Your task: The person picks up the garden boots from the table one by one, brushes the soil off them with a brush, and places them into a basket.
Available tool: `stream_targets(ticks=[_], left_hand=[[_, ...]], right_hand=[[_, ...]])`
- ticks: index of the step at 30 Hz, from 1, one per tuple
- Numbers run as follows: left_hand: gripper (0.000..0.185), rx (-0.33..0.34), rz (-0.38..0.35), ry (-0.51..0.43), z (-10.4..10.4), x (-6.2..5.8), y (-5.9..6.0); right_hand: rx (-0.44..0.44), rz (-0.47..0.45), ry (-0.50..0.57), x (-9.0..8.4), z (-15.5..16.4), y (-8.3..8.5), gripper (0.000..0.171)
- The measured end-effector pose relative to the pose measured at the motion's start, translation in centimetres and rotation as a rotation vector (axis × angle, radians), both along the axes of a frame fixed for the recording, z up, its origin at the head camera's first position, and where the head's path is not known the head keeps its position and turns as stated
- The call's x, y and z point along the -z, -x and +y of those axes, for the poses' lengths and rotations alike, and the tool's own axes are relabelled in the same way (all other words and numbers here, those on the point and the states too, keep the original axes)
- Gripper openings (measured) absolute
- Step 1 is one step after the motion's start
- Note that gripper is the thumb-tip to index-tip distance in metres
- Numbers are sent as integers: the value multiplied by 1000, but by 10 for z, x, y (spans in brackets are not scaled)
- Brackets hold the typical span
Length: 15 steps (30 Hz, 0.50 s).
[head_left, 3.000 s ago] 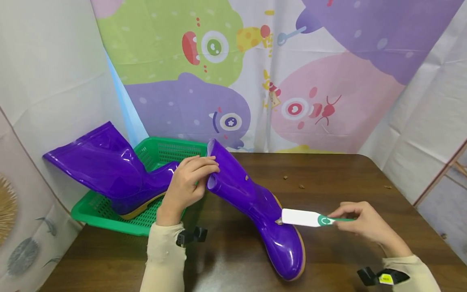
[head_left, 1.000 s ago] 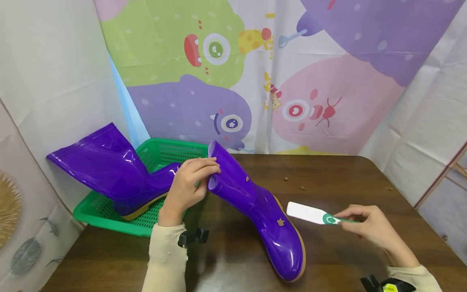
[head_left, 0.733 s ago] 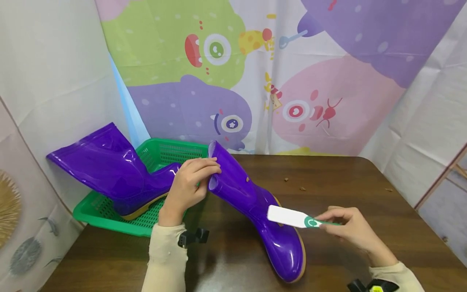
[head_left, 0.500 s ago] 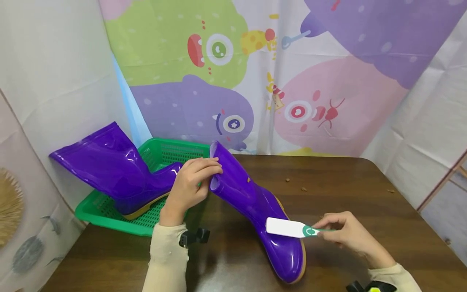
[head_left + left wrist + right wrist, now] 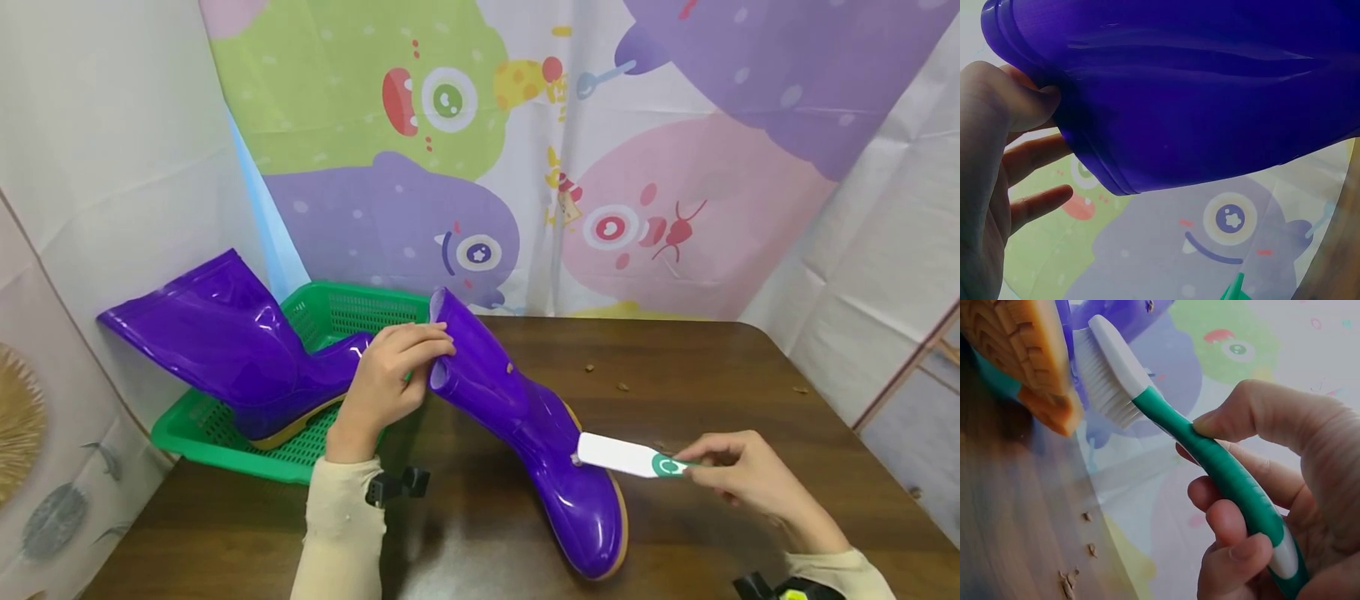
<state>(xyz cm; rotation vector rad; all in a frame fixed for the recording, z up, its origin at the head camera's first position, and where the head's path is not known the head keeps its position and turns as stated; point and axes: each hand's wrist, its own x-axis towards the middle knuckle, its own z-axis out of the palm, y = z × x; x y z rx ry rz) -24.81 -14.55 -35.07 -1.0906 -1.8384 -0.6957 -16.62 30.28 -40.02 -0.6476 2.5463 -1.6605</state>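
Note:
A shiny purple rain boot (image 5: 551,442) with a yellow-brown sole lies on the table, toe toward me. My left hand (image 5: 390,383) pinches the rim of its shaft, thumb against the rim in the left wrist view (image 5: 1035,100). My right hand (image 5: 761,483) grips the green handle of a brush (image 5: 618,455). In the right wrist view, the brush's white bristles (image 5: 1100,384) face the boot; whether they touch cannot be told. A brown smear (image 5: 576,459) on the instep is partly covered by the brush head. Another small brown clump (image 5: 510,368) sticks to the shaft.
A second purple boot (image 5: 232,350) leans in a green plastic basket (image 5: 225,462) at the left, its shaft over the rim. Brown crumbs (image 5: 622,387) lie on the wooden table (image 5: 697,367). A printed cloth (image 5: 540,150) hangs behind.
The brush has swept from beside the boot leftward across the instep, toward the toe, then back up and right. My left hand and the boot have stayed nearly still.

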Motion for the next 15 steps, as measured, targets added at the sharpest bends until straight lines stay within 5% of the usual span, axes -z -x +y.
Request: stream_targets(ticks=[15], left_hand=[[27, -8, -16, -3, -1, 1, -1]], right_hand=[[121, 129, -36, -4, 8, -3, 23]])
